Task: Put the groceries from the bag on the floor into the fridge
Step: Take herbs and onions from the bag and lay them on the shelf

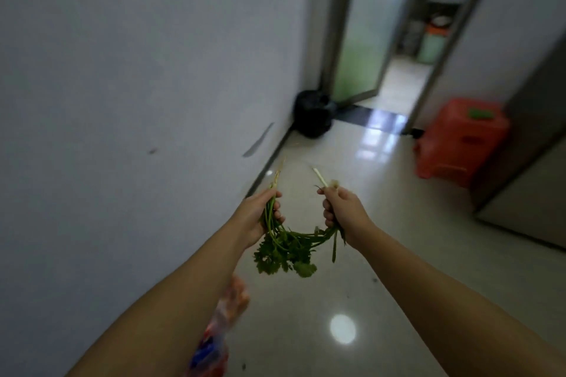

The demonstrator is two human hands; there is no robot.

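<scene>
- We grip a bunch of leafy herbs (288, 242) in mid-air with both hands
- Our left hand (260, 214) fingers curl round the stems
- Our right hand (343, 211) fingers clutch pale-stemmed greens (320, 176)
- A plastic bag (214, 333) hangs below our left forearm

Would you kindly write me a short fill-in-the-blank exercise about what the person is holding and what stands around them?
1. Both hands, left hand and right hand, grip leafy ____ herbs.
2. The plastic stool by the right wall is ____.
3. The black bag sits on the floor beside the open ____.

Missing words: green; red; door
</scene>
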